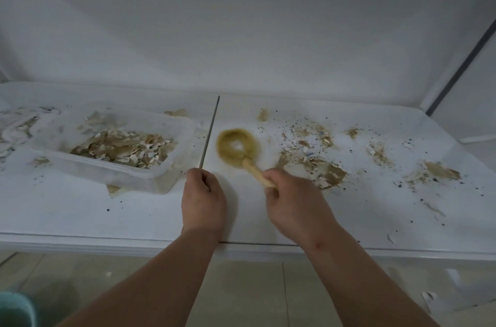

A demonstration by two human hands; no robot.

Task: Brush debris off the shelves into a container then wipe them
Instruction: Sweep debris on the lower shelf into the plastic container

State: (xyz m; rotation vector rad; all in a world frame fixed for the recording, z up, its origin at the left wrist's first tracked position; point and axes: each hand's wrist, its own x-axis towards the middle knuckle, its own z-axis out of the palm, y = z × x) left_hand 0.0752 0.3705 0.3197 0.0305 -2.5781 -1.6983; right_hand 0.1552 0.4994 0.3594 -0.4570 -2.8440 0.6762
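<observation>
Head view shows our right hand [292,200] gripping the wooden handle of a round brush [237,148], its blurred bristles resting on the white shelf [80,214] just right of the seam. Our left hand [202,198] pinches the near end of a thin metal rod [210,131] lying along that seam. Left of the rod sits a clear plastic container [112,149] holding tan flakes. More debris [316,160] lies scattered on the shelf to the right of the brush.

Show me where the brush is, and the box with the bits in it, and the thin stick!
brush [237,148], head view, on its round bristle head.
box [128,169], head view, on its near clear plastic wall.
thin stick [210,131], head view, on the middle of the rod.
</observation>
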